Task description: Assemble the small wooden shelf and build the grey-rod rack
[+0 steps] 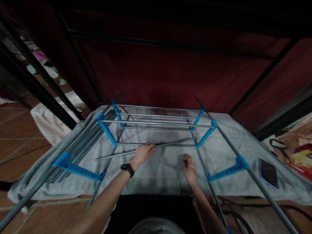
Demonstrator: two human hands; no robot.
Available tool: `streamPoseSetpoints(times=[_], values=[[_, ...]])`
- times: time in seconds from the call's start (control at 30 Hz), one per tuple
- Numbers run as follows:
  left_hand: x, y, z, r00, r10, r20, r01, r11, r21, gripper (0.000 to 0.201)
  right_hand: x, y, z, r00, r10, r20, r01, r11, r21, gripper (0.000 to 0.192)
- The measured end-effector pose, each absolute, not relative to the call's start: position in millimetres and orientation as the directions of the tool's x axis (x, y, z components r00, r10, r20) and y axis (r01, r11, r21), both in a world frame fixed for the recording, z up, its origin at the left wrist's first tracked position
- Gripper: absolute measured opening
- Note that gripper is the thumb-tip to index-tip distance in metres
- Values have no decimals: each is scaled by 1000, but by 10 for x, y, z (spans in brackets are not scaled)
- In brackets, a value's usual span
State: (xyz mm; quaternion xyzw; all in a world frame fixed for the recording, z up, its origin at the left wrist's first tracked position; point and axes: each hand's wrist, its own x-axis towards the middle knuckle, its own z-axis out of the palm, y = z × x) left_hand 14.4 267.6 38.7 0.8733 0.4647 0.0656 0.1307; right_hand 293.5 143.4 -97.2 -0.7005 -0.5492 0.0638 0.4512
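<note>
A metal rack frame (158,123) of grey rods and blue plastic connectors (107,130) lies on a grey towel (156,175) on the floor. My left hand (142,153), with a black watch on the wrist, grips a loose grey rod (114,155) that runs slantwise from lower left to the frame's right side. My right hand (188,169) rests on the towel with its fingers curled, holding nothing I can make out, just left of a long side rod (207,178).
A bundle of spare grey rods (83,143) lies along the towel's left side. A phone (268,174) lies on the towel at the right. Dark red fabric walls with black poles stand behind. Tiled floor and a striped cloth (48,120) are at left.
</note>
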Motion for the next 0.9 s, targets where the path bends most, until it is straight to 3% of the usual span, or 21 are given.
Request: streamPoseSetpoints(times=[0.2,0.3,0.5,0.9], values=[[255,2688,368,564,825,24,782,-543,304,43,3048,1582,-1020,621,737,266,415,-22,-909,39],[320,2702,338,569,822,24,779,-548,305,41,3181,1668,-1007,731,653,201,289,-30,-957,41],[387,2722,298,591,805,38,753,-569,330,39,3556,1816,-868,841,488,232,281,-28,-959,51],[464,2733,231,616,787,27,734,-587,341,38,3805,2155,-494,788,549,280,279,88,-956,54]])
